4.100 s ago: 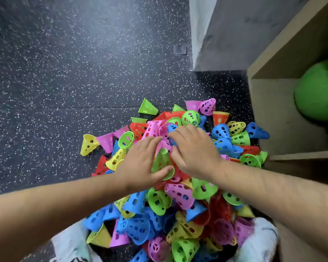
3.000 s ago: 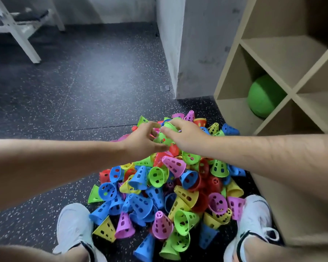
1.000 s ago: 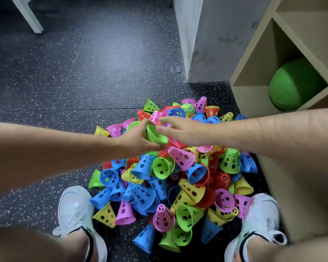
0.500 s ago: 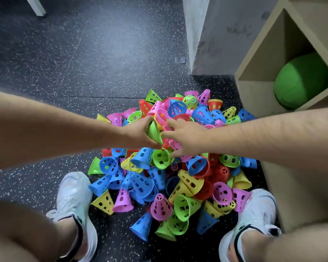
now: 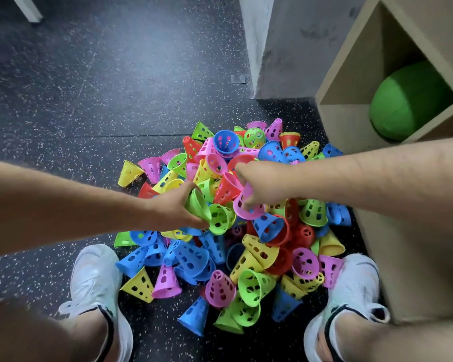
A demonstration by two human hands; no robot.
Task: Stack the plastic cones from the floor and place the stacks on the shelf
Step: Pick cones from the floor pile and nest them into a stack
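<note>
The left hand point(image 5: 171, 209) grips a green cone point(image 5: 198, 205) at its fingertips; just beside it, the right hand point(image 5: 263, 182) pinches a pink cone point(image 5: 242, 211) under its curled fingers.

One camera sits on the person's head. It looks down from close above at the cone pile point(image 5: 256, 254) between two shoes point(image 5: 94, 278).

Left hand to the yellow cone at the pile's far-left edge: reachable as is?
Probably yes: the yellow cone lies uncovered on open floor, but the left hand grips a green cone.
</note>
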